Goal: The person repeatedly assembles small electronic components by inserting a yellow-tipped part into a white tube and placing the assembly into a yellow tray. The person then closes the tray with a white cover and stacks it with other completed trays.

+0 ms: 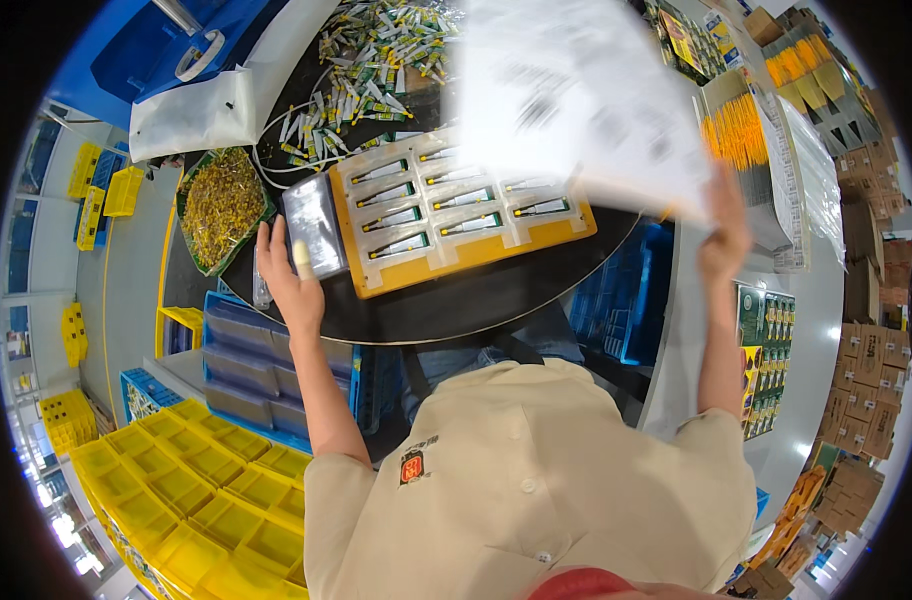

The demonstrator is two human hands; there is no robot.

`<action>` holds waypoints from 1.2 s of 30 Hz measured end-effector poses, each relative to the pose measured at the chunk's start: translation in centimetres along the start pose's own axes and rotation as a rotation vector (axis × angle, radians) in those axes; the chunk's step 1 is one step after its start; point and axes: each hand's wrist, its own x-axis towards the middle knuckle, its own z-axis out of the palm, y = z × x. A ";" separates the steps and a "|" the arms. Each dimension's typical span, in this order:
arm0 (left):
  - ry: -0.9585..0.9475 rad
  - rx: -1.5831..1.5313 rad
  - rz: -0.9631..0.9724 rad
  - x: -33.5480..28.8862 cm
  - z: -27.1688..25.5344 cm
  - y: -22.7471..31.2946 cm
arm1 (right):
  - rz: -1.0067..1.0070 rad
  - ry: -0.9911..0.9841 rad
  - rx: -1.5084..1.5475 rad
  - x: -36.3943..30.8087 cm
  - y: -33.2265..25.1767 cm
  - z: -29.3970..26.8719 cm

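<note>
My right hand (726, 228), smeared by motion, grips the lower right edge of a large white printed sheet (576, 95). The blurred sheet covers the upper right of an orange-edged tray (461, 262) and part of the table behind it. Rows of small glue-type tubes (398, 245) with black and yellow ends lie in the tray's white slots. At the tray's left end is a stack of clear plastic sheets (314, 222). My left hand (294, 285) rests against its left edge, fingers spread, with a pale cover on one finger.
Loose tubes (371, 80) heap at the back of the round black table (456, 315). A green-rimmed container of small yellow pieces (219, 210) stands left. Yellow crates (191, 490) and a blue crate (266, 360) are lower left; packed cards (741, 135) stand right.
</note>
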 end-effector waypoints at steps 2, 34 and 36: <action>0.025 -0.149 -0.060 1.8 0.7 -0.5 | -0.007 -0.066 0.245 -3.1 -5.6 4.6; -0.622 0.379 0.126 1.4 12.7 5.9 | 1.551 0.364 1.300 -13.8 15.3 21.0; -0.564 0.438 0.151 2.8 12.2 5.5 | 1.477 0.427 1.363 -14.8 12.0 20.4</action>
